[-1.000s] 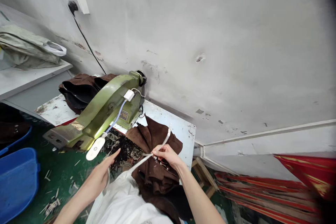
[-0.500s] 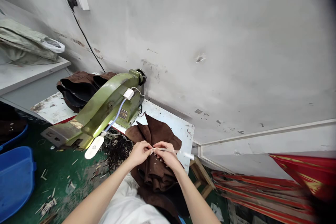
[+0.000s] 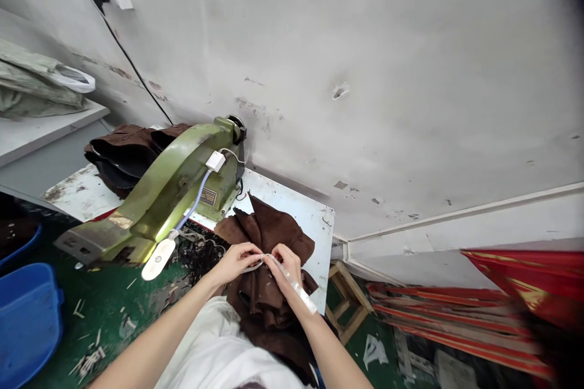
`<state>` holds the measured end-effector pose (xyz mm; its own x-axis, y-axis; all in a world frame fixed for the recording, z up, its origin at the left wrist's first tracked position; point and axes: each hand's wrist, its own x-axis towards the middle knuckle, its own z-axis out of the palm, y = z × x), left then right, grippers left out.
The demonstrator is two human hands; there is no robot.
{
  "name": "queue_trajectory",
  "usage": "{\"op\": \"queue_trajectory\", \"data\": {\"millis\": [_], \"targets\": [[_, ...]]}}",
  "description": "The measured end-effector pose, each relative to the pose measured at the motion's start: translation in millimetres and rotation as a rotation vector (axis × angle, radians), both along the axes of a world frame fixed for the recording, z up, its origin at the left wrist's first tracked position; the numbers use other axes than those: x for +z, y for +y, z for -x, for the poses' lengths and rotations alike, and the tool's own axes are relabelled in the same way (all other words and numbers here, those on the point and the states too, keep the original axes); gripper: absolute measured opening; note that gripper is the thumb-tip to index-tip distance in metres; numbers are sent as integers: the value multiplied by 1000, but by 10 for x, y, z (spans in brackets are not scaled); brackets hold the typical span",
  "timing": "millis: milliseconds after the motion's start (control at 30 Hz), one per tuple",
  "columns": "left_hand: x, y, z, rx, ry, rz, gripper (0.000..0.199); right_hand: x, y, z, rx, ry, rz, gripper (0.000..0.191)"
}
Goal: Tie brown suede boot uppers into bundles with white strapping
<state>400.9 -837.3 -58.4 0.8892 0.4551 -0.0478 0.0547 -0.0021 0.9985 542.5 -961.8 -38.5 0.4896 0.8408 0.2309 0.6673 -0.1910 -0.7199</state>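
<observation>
My left hand [image 3: 239, 260] and my right hand [image 3: 285, 264] meet fingertip to fingertip above the brown leather pieces [image 3: 285, 231]. Both pinch a thin whitish strip [image 3: 303, 298], which runs between the fingers and trails over my right wrist. The leather lies in folds on the near right part of the white table [image 3: 269, 188] and hangs over its front edge towards my lap. Left of my hands stands a green machine [image 3: 173, 176] with a white oval lamp [image 3: 158, 259] on a bluish cable.
More brown leather pieces [image 3: 123, 152] lie behind the machine. A blue bin [image 3: 30, 322] stands on the littered green floor at left. At right are a wooden stool [image 3: 349, 301] and red-edged strips [image 3: 456, 322]. The grey wall [image 3: 387, 73] rises behind the table.
The view has shifted slightly, moving the machine and wall socket left. The strip's loose end has swung down from beside my right hand onto my right wrist. Both hands still pinch it.
</observation>
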Motion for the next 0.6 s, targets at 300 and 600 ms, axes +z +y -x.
{"op": "queue_trajectory", "data": {"millis": [300,600], "targets": [[435,305,-94,-367,142,-1133,14,240,27,-316,196,-173,189,30],[279,224,65,-413,172,-1135,16,20,-332,-382,195,-321,254,35]]}}
